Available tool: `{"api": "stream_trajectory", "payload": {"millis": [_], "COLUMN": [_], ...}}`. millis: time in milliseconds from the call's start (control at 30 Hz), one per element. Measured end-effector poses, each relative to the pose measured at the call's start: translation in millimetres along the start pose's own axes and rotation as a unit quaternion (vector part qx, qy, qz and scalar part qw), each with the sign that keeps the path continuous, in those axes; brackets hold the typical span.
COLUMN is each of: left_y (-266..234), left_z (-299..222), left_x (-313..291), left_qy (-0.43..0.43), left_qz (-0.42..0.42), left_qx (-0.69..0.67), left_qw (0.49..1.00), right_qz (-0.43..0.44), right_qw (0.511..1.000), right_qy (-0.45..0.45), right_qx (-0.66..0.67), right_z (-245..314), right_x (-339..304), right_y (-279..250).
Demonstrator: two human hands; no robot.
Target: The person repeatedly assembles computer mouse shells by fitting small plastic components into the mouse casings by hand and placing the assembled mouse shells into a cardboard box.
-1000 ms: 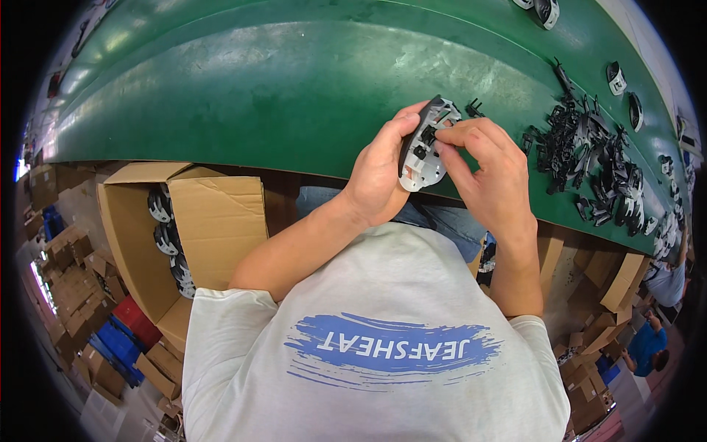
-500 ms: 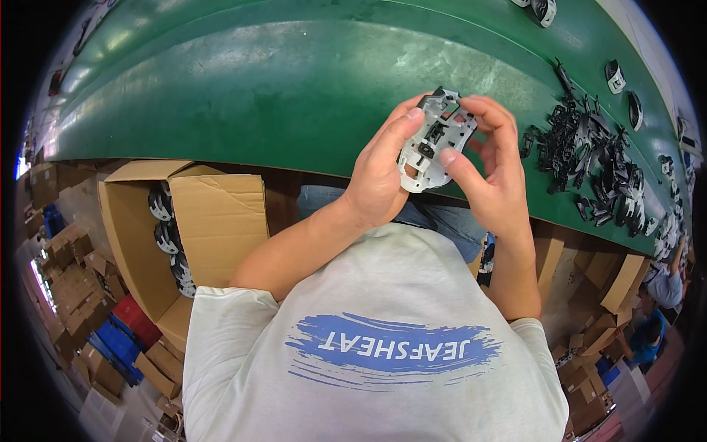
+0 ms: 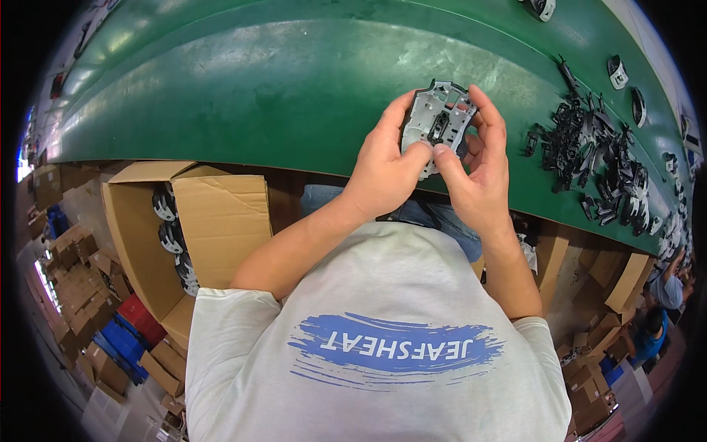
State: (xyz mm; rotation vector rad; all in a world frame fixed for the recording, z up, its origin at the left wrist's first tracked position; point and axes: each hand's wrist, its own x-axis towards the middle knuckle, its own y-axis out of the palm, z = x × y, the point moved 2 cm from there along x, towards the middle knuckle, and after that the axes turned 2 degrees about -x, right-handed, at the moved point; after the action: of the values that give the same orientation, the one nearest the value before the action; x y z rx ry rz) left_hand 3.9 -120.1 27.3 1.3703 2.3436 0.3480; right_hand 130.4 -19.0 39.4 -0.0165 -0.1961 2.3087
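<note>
A light grey plastic shell [image 3: 421, 119] with a dark rim, shaped like a computer mouse's top cover, is held up over the near edge of the green table. Its hollow inner side faces me, and a small black part [image 3: 440, 127] sits in its middle. My left hand [image 3: 384, 168] grips the left side, while my right hand [image 3: 480, 171] grips the right. Both thumbs press together low on the inner face, just below the black part. The fingers behind the shell are partly hidden.
The green table [image 3: 221, 88] stretches ahead. On its right lies a heap of black plastic parts [image 3: 582, 147], with loose shells [image 3: 617, 72] beyond. An open carton [image 3: 224, 228] holding similar shells [image 3: 168, 237] stands at my left. People [image 3: 665, 289] work at the far right.
The shell has turned more upright. My left thumb has come down from its upper left edge to the lower middle, next to the right thumb, which has moved slightly up and left.
</note>
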Motion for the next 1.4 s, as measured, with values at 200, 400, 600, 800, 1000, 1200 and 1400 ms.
{"api": "stream_trajectory", "payload": {"millis": [200,400,600,800,1000,1200,1400], "left_y": [-8.8,-13.0,-9.5,-11.8,-5.9,-7.0,-7.5], "left_z": [11.7,6.6,1.1,10.2,13.0,19.6,7.5], "left_x": [3.5,5.4,4.7,-2.1,-6.0,-6.6,-1.1], "left_qy": [0.027,0.067,0.111,0.128,0.141,0.143,0.151], "left_qz": [-0.065,-0.084,-0.053,-0.061,-0.065,-0.065,-0.066], "left_qx": [0.141,0.207,0.275,0.311,0.303,0.309,0.368], "left_qw": [0.988,0.972,0.954,0.940,0.940,0.938,0.915], "right_qz": [0.053,0.066,0.024,0.045,0.058,0.059,0.074], "right_qw": [0.958,0.984,0.990,0.992,0.989,0.988,0.994], "right_qy": [-0.087,-0.003,-0.017,-0.005,0.006,-0.028,0.026], "right_qx": [-0.269,-0.164,-0.140,-0.116,-0.137,-0.142,-0.074], "right_z": [17.7,16.2,-6.9,-6.8,-13.0,-7.7,-14.6], "right_x": [0.7,5.6,7.3,3.1,-0.3,2.1,8.9], "right_y": [1.4,1.5,3.7,6.4,3.8,5.1,4.2]}}
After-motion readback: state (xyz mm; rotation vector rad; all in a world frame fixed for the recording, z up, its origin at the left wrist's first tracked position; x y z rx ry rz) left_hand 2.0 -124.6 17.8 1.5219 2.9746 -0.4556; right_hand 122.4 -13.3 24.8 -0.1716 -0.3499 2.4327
